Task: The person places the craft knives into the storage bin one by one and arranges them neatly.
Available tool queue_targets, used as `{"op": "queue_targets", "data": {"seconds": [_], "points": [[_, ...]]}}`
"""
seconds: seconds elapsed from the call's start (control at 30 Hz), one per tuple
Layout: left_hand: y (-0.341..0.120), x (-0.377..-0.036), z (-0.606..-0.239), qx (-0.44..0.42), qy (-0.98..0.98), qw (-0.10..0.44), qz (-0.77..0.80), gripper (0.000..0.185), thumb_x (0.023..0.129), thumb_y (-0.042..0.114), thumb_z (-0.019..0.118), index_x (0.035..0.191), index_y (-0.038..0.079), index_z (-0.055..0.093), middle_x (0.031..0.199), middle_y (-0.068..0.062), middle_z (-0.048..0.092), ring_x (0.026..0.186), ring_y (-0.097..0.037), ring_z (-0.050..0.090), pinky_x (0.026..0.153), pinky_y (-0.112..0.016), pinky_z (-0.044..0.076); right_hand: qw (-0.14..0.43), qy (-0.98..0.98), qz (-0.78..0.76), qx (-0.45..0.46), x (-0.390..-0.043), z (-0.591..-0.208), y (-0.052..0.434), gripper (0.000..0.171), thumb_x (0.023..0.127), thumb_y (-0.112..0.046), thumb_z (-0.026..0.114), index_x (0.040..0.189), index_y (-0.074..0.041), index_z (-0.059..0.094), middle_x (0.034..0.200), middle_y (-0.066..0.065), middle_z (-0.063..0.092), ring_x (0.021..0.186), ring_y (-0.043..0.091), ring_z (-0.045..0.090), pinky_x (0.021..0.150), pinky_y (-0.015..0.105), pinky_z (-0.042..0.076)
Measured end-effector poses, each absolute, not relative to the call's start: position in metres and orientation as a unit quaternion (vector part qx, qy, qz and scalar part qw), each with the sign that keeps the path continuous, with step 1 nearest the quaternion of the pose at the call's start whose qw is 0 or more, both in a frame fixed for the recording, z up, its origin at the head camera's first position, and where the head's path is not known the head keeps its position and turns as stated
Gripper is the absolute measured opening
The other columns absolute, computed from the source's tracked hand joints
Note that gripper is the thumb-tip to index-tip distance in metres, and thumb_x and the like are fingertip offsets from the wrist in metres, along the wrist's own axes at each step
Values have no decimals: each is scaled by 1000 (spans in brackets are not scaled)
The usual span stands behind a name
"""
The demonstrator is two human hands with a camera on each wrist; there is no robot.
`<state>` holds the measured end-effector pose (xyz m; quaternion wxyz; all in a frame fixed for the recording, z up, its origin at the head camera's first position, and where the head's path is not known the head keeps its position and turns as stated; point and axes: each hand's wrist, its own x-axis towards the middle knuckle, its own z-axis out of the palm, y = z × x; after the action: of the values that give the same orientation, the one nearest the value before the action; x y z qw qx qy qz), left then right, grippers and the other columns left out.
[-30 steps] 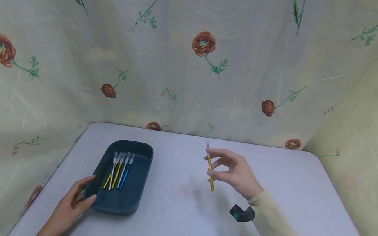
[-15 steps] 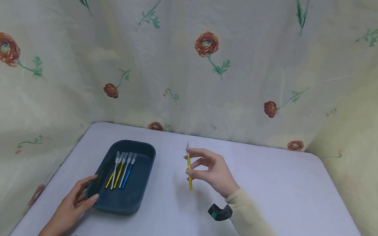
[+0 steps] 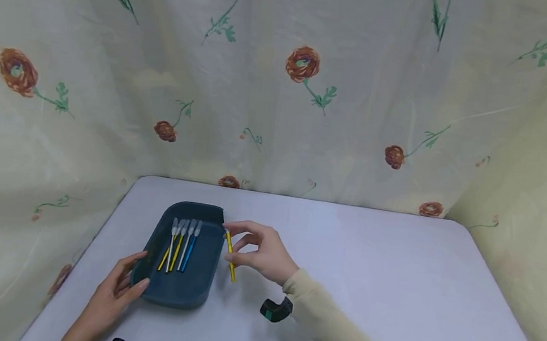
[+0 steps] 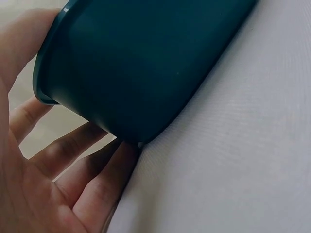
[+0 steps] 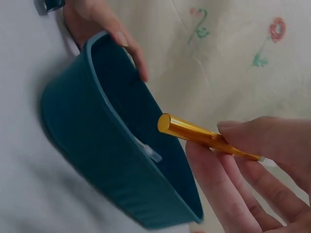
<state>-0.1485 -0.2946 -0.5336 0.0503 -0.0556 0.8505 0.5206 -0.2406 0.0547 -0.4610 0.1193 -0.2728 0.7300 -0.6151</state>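
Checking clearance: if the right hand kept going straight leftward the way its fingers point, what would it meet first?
Most likely the right rim of the blue tray. The right hand, pinching a yellow pen, is just beside that rim; depth is unclear, so it might pass just above.

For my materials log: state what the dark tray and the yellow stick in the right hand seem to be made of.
Tray: probably moulded plastic, dark teal with a matte finish; smooth rounded walls, a thin rolled rim and soft dull highlights in the wrist views.
Yellow stick: the handle looks like metal or metallic-coated plastic, golden and glossy, with bright streaks along it and a flat, cleanly cut end. Its clear tip looks like plastic.
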Motion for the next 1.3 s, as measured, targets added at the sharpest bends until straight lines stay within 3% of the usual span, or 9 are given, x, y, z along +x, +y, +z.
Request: {"op": "queue_targets", "data": {"seconds": [0.47,0.73,1.03,1.2,1.3], "points": [[-295,-145,-539,-54,850,50,521,79,108,51,69,169,19,32,178,-29,18,161,-55,20,125,-69,32,128,733,-615,-262,-247,-463,14,59,92,-5,89,147,-13,69,124,7,69,89,20,75,77,32,66],[-297,-145,-539,-69,847,68,523,82,106,53,70,170,21,30,179,-25,16,164,-51,17,127,-67,31,103,738,-628,-224,-254,-470,-6,56,92,-3,89,144,-12,71,121,7,71,87,18,75,75,29,64],[-298,-148,-537,-58,848,64,522,83,105,55,70,170,21,31,179,-25,17,163,-51,17,127,-68,30,132,695,-684,-179,-261,-467,-26,58,89,7,87,144,-7,70,119,12,67,86,18,74,79,47,70],[-298,-149,-536,-56,846,62,527,83,106,55,70,170,21,30,179,-26,17,163,-51,18,127,-67,32,136,691,-691,-165,-266,-465,-37,58,89,8,87,143,-6,71,116,11,67,83,16,73,77,42,70],[-298,-150,-535,-59,846,66,525,84,105,56,71,170,22,30,179,-25,16,163,-51,18,127,-67,31,134,691,-692,-158,-269,-464,-44,57,89,9,87,142,-4,71,116,11,66,80,15,72,77,45,70]]}}
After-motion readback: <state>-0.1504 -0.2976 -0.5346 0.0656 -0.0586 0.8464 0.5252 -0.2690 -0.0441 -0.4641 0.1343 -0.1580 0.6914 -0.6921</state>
